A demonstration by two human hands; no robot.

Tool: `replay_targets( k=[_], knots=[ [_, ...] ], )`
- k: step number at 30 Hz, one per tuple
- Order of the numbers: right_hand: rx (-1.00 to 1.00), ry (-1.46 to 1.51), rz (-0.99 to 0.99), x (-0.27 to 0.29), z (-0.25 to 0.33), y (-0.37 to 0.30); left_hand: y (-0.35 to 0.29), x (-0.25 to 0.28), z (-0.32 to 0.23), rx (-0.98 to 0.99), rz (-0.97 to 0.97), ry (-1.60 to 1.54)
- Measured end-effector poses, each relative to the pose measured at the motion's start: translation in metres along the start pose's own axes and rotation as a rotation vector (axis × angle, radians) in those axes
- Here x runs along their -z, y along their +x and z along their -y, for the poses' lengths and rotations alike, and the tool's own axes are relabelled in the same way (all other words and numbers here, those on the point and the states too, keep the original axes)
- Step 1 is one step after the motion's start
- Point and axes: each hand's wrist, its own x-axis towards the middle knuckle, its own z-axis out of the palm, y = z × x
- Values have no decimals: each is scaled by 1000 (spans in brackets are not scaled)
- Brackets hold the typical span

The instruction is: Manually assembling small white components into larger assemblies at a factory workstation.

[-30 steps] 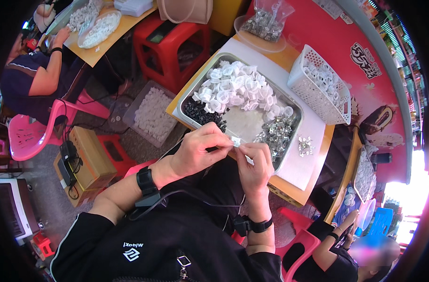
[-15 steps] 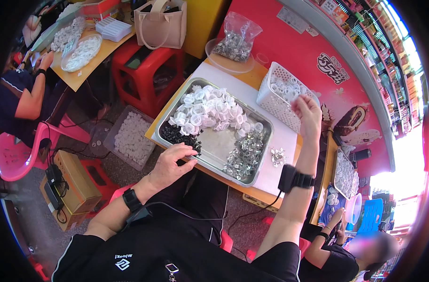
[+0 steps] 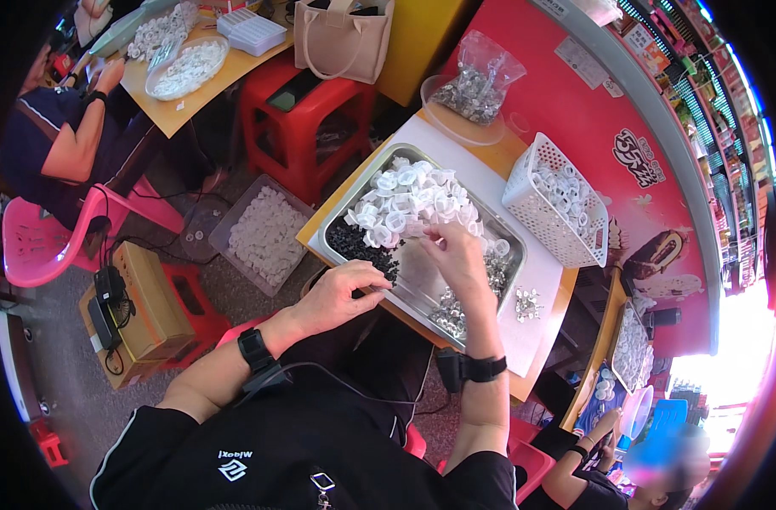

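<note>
A metal tray (image 3: 514,280) on the table holds a heap of translucent white plastic caps (image 3: 413,200), small black parts (image 3: 354,244) and shiny clear-and-silver pieces (image 3: 450,314). At the tray's near left rim is my left hand (image 3: 341,297), its thumb and index fingertips together; whatever they pinch is too small to make out. My right hand (image 3: 457,259) reaches over the tray to the near edge of the white caps. Its fingers are curled close together there, and the fingertips partly blend with the caps.
Right of the tray stands a perforated white basket (image 3: 551,208) holding white ring-like parts. A few shiny pieces (image 3: 527,304) lie beside the tray. Behind are a bag of metal parts (image 3: 481,89) and a red stool (image 3: 298,136). Other people work at left and lower right.
My right hand has moved left from above the white basket down to the white caps in the tray. My left hand stays at the tray's rim, its fingertips closer together. The view has shifted.
</note>
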Motion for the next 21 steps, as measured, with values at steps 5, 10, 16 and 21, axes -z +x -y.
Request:
replay_targets(
  k=[5,10,16,21],
  knots=[
    [-96,-281,-112,-33,7,0,1,2,-5,-15,-33,-46],
    [-24,-324,-240,-38,14,-3,0,3,-5,21,-14,-60],
    [12,-207,-272,-32,12,-15,1,6,-8,191,-27,-209],
    [-110,-3,-201,-31,11,-34,7,0,3,371,-138,-488]
  ],
)
